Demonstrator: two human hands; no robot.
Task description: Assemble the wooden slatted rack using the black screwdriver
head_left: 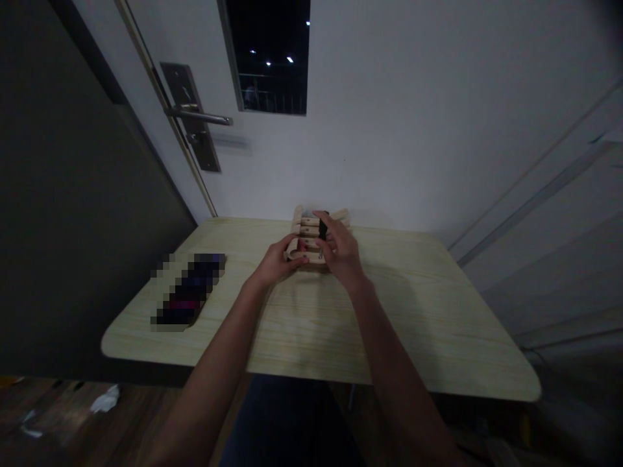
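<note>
A small light-wood assembly [311,255] with several slats lies near the back of the table. My left hand [278,263] is closed on its left front corner, the thumb along the front edge. In my right hand [343,253] is a short screwdriver [323,229] with a black handle, held upright between thumb and fingers. Its metal shaft points down at the right part of the front slat; whether the tip sits on a screw is too small to tell. Something pinkish-red [302,245] shows inside the assembly. My right fingers hide part of its right side.
The pale wood-grain table [311,324] has rounded front corners and stands against a white door [399,130]. A door handle [204,118] is at the upper left. A pixelated dark flat object [192,288] lies on the table's left. White crumpled paper [105,399] is on the floor.
</note>
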